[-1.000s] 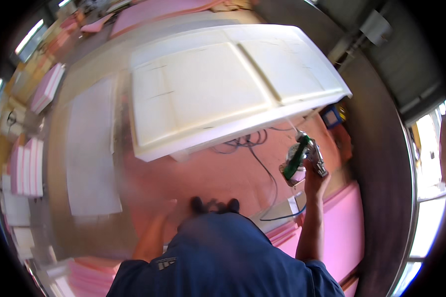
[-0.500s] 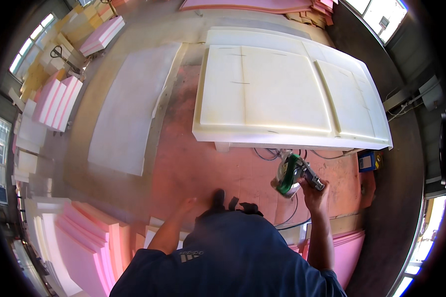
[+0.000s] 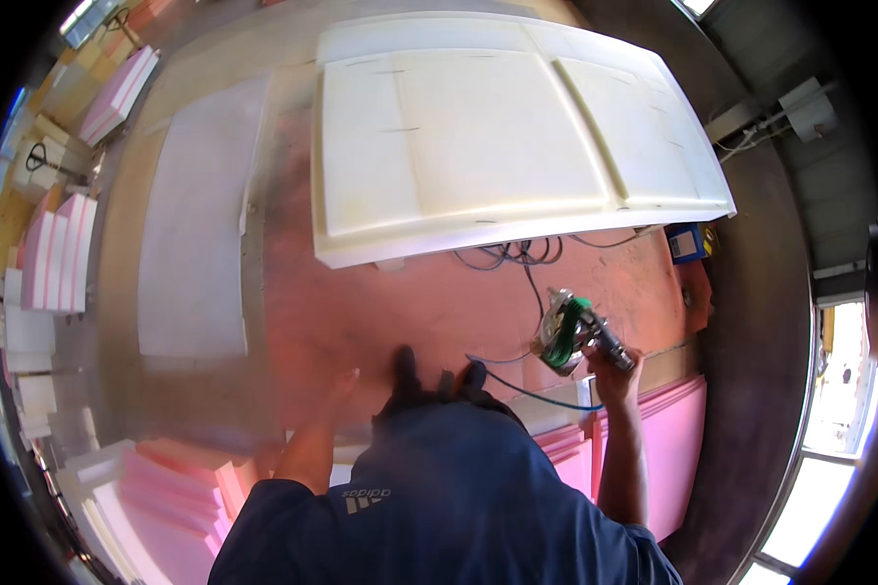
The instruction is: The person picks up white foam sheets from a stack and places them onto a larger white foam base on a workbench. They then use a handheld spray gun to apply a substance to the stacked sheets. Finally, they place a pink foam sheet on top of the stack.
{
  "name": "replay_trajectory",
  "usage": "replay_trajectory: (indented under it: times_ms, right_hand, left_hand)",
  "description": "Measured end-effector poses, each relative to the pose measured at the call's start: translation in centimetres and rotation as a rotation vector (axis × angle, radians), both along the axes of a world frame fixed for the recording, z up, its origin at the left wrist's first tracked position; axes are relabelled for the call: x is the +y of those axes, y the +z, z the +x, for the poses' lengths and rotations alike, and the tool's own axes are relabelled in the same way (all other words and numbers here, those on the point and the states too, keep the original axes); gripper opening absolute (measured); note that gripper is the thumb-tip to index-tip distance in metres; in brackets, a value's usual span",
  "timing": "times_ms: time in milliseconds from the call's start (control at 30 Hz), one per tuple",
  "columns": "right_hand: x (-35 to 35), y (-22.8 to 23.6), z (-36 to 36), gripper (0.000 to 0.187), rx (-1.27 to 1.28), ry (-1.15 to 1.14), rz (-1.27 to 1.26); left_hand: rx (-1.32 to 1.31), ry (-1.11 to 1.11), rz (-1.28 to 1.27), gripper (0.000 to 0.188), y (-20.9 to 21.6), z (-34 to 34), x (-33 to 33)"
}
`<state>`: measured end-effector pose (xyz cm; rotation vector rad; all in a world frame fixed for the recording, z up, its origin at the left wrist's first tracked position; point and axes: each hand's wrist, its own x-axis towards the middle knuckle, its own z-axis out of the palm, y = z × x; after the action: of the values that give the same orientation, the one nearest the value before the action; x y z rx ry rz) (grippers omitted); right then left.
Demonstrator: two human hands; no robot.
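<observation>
My right hand (image 3: 615, 382) is closed round the handle of a silver metal spray gun (image 3: 568, 336) with a green band on its round body. The gun is held out above the reddish floor covering, apart from the big white foam block (image 3: 478, 136). That block has raised panels on top with dark pencil-like marks and stands raised in front of me. My left hand (image 3: 337, 392) hangs over the floor at my left side, touching nothing I can see. It is blurred, so its fingers cannot be made out.
Dark hoses (image 3: 527, 255) lie coiled under the block's near edge. A blue-green hose (image 3: 532, 395) runs past my feet. Pink foam sheets (image 3: 668, 448) stand behind me on the right, more pink slabs (image 3: 166, 487) at left. A pale flat sheet (image 3: 200, 224) lies left; a blue box (image 3: 685, 244) sits right.
The view has shifted, so the foam block appears further up and left. My right hand still holds the spray gun, now further from the block's edge. My left hand stays low.
</observation>
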<state>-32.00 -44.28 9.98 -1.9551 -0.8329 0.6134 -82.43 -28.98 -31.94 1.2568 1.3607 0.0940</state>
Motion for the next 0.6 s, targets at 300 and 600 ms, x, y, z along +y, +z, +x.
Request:
replay_trajectory:
  times_ms: [300, 600]
  right_hand:
    - [-8.8, -1.3, 5.3, 0.037, -0.108, -0.092, 0.172]
    - [-19.5, -2.7, 14.5, 0.043, -0.309, -0.322, 0.19]
  left_hand:
    - [0.198, -0.353, -0.067, 0.046, 1.8, 11.6, 4.6]
    - [0.212, -0.78, 0.113, 0.049, 5.2, 30.8, 6.2]
